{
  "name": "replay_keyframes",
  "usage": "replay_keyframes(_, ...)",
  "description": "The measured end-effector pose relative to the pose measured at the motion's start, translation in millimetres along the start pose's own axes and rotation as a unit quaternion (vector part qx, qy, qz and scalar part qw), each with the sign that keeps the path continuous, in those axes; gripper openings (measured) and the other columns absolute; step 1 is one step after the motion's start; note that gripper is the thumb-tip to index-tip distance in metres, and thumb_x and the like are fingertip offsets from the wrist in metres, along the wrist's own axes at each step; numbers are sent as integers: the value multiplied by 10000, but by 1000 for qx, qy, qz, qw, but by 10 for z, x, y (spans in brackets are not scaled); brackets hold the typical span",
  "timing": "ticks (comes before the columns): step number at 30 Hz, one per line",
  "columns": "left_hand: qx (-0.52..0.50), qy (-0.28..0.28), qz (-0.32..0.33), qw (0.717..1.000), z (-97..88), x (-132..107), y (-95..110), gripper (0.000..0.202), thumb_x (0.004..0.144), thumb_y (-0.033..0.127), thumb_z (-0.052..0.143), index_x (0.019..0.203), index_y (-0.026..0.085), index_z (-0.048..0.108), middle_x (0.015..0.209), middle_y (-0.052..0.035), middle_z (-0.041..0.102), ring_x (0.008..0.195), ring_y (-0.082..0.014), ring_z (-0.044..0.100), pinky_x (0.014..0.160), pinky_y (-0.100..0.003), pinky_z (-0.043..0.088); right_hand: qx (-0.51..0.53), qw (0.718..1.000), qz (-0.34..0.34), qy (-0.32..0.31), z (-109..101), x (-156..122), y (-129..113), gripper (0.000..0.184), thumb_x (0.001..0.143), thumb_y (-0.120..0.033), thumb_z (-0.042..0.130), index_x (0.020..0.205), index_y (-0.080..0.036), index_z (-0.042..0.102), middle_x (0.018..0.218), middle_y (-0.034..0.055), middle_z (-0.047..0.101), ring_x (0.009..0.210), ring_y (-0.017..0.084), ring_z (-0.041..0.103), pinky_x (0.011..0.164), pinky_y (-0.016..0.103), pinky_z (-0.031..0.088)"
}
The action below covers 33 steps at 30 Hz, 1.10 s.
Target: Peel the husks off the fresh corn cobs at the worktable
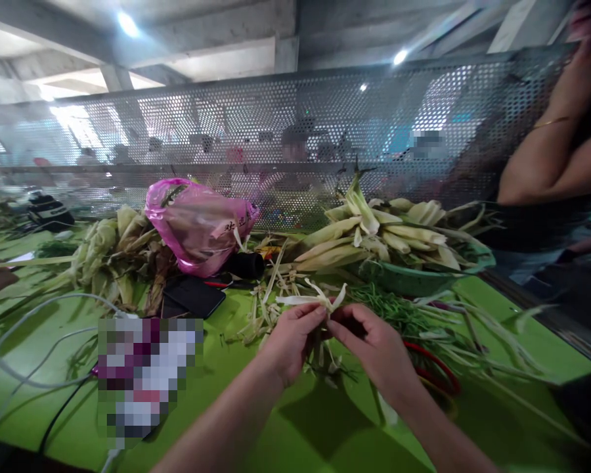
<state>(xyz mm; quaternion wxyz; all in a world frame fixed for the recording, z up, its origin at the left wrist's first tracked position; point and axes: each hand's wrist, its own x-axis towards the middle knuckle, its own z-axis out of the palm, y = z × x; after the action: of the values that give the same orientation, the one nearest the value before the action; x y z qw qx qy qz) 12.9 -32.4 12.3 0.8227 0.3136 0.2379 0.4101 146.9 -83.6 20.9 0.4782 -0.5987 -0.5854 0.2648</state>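
Both hands are close together over the green table, working on pale corn husk strips that are bent or knotted together. My left hand pinches the strips between thumb and fingers. From the other side, my right hand grips the same strips with its thumb and forefinger, the other fingers curled. Loose ends stick up above the fingertips, and more shreds show below the hands. Cut husk scraps lie just beyond the left hand. Thin green strands are heaped beyond the right hand.
A green basin piled with corn husks stands at back right. Further left are a pink plastic bag, dry husks, a black phone and cables. A perforated metal screen crosses behind. Another person's arm is at right.
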Motion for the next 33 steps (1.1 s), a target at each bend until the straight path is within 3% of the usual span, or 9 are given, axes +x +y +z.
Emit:
replay_keyframes(5,99,-11,28,995,-16,4,-19,349,677,393,780,881,119,709,755,-31,631,699,-101,551,750,-226,431,-3,1000,1,21,55,0,47,236,816,-424,611,786,-190,618,745,26,629,704,189,557,660,297,443)
replay_keyframes(11,272,-57,112,954,-72,44,-1,297,732,397,715,850,124,702,805,-34,651,817,-158,558,830,-279,415,-68,997,-23,20,27,-19,28,139,798,-325,545,737,-204,572,686,1,560,645,169,505,604,279,404)
replay_keyframes(15,263,-48,117,956,-58,39,4,282,757,404,675,824,130,695,781,-30,636,788,-157,542,798,-280,415,-104,993,-48,7,8,-6,-15,138,784,-296,520,673,-213,519,662,-2,529,621,162,481,576,270,385)
replay_keyframes(19,241,31,117,963,-49,24,40,303,711,424,717,748,129,661,661,7,551,654,-113,481,672,-243,388,-130,990,-43,-22,-34,-4,-10,108,752,-259,516,656,-216,492,644,-10,519,600,158,478,551,260,362)
replay_keyframes(23,193,60,93,975,-65,34,79,398,661,496,747,744,123,636,640,21,523,601,-93,477,625,-230,362,-139,989,-24,-44,-93,-10,5,89,735,-233,518,650,-211,503,625,-19,505,586,154,457,546,261,342)
replay_keyframes(26,174,55,74,980,-73,37,94,442,649,536,747,702,121,606,616,25,505,575,-88,471,617,-230,366,-80,995,10,-56,-123,2,-14,133,764,-294,576,673,-202,545,648,-6,537,623,165,486,578,270,376)
replay_keyframes(29,190,15,62,980,-75,26,100,442,685,544,721,730,114,627,629,19,510,574,-81,450,629,-229,378,68,994,51,-61,-129,24,-36,253,815,-438,613,884,-194,625,825,36,627,792,210,571,706,299,449)
replay_keyframes(31,216,-15,62,974,-72,15,99,443,713,548,695,757,110,639,659,8,525,592,-83,447,628,-227,375,129,989,68,-40,-128,37,-31,336,820,-492,625,977,-195,628,883,47,640,829,219,578,736,311,456)
replay_keyframes(33,256,-34,64,964,-67,5,94,453,737,565,661,724,115,617,654,5,518,593,-87,439,603,-225,353,130,989,73,-6,-130,46,-11,347,799,-509,654,938,-191,643,845,44,643,783,211,567,707,305,447)
